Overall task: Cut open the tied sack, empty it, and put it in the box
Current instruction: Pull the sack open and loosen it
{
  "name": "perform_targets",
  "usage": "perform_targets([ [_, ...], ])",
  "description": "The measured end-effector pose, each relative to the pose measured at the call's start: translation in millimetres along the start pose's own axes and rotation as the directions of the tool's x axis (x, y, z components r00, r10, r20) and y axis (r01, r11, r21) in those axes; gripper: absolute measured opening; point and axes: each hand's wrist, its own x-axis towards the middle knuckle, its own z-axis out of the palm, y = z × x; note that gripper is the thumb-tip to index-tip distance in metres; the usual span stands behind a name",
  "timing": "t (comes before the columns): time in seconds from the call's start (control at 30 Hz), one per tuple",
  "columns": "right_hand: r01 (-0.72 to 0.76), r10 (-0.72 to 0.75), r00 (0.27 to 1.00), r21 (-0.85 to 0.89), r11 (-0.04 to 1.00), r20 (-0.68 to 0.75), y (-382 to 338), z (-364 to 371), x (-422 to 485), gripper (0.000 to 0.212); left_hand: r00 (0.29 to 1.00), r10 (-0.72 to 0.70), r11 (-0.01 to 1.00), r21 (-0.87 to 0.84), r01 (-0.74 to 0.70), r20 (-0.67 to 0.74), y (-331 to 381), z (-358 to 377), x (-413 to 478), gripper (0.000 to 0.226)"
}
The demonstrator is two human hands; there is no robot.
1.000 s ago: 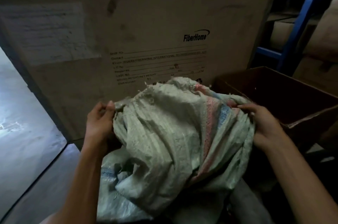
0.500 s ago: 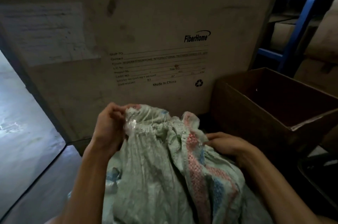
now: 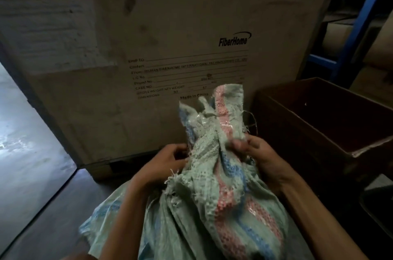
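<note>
Both grips close on the gathered neck of the woven sack (image 3: pixel 212 196): right grip (image 3: pixel 258 153) wrapped around it, left grip (image 3: pixel 170 161) apparently pinching its edge. The woven sack stands before a FiberHome crate (image 3: pixel 148 47), beside an open cardboard box (image 3: pixel 297 130).

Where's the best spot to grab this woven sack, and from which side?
Grip the gathered neck of the woven sack, below its flared top, coming from the sides as the left hand and right hand do: the fabric bunches narrowest there and stands upright.
</note>
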Motion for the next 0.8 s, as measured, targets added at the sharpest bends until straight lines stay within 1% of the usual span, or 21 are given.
perform_targets([
  [0.03,-0.032,0.032,0.999,-0.002,0.999,-0.022,0,0,2,0.047,1.000,0.020,0.999,-0.048,-0.020,-0.016,-2,3,1,0.031],
  [0.07,-0.055,0.053,0.995,-0.016,0.998,-0.084,2,-5,4,0.041,0.997,0.041,0.996,-0.077,-0.046,-0.065,-5,5,2,0.019],
  [0.1,-0.055,0.043,0.986,-0.070,0.996,-0.163,3,-10,6,0.031,0.985,0.042,0.997,-0.056,-0.052,-0.167,-10,5,4,0.015],
  [0.13,-0.057,0.007,0.969,-0.195,0.979,-0.247,5,-16,8,0.020,0.952,0.044,0.999,0.016,-0.041,-0.303,-15,2,7,0.015],
  [0.17,-0.061,-0.055,0.947,-0.347,0.936,-0.316,7,-23,9,0.015,0.898,0.048,0.990,0.137,0.014,-0.438,-19,-1,9,0.013],
  [0.2,-0.085,-0.112,0.927,-0.490,0.868,-0.358,9,-29,11,0.018,0.838,0.072,0.965,0.249,0.077,-0.541,-24,-3,12,0.011],
  [0.23,-0.116,-0.143,0.911,-0.572,0.812,-0.388,11,-33,12,0.024,0.791,0.105,0.929,0.343,0.138,-0.603,-24,-4,12,0.012],
  [0.27,-0.141,-0.153,0.896,-0.596,0.790,-0.416,12,-35,12,0.026,0.761,0.127,0.894,0.405,0.190,-0.636,-25,-3,13,0.016],
  [0.33,-0.183,-0.129,0.873,-0.561,0.807,-0.470,14,-41,12,0.022,0.706,0.163,0.824,0.489,0.287,-0.689,-18,3,13,0.027],
  [0.4,-0.223,-0.072,0.838,-0.460,0.860,-0.541,13,-48,13,0.016,0.647,0.218,0.786,0.524,0.328,-0.731,-15,4,12,0.030],
  [0.43,-0.236,-0.058,0.817,-0.424,0.874,-0.573,11,-52,13,0.030,0.628,0.234,0.780,0.530,0.334,-0.742,-15,4,12,0.029],
  [0.47,-0.253,-0.032,0.806,-0.392,0.885,-0.591,9,-54,12,0.049,0.615,0.240,0.779,0.527,0.339,-0.751,-16,2,12,0.028],
  [0.5,-0.249,-0.020,0.798,-0.359,0.899,-0.603,8,-57,12,0.059,0.605,0.241,0.781,0.522,0.344,-0.759,-17,2,12,0.027],
  [0.53,-0.257,-0.008,0.791,-0.344,0.903,-0.612,7,-57,11,0.061,0.602,0.238,0.787,0.515,0.341,-0.762,-17,3,12,0.026],
  [0.6,-0.260,0.004,0.786,-0.325,0.909,-0.618,7,-55,8,0.051,0.598,0.238,0.793,0.509,0.336,-0.766,-13,8,12,0.025],
  [0.63,-0.249,-0.016,0.773,-0.326,0.912,-0.634,6,-56,6,0.040,0.596,0.228,0.801,0.496,0.335,-0.770,-15,8,12,0.025],
  [0.67,-0.238,-0.046,0.744,-0.329,0.914,-0.667,1,-56,2,0.028,0.588,0.181,0.828,0.445,0.341,-0.788,-20,3,12,0.025],
  [0.7,-0.216,-0.083,0.704,-0.324,0.921,-0.706,-4,-63,-3,0.020,0.564,0.120,0.863,0.367,0.347,-0.817,-23,-8,10,0.026],
  [0.73,-0.190,-0.099,0.659,-0.292,0.937,-0.746,-13,-70,-9,0.020,0.526,0.056,0.889,0.282,0.360,-0.849,-27,-22,5,0.027],
  [0.77,-0.168,-0.084,0.637,-0.244,0.955,-0.766,-23,-76,-15,0.022,0.514,-0.010,0.908,0.208,0.364,-0.858,-31,-36,-1,0.026],
  [0.8,-0.160,-0.066,0.649,-0.221,0.962,-0.758,-31,-80,-22,0.023,0.545,-0.072,0.926,0.148,0.348,-0.835,-30,-47,-9,0.024],
])
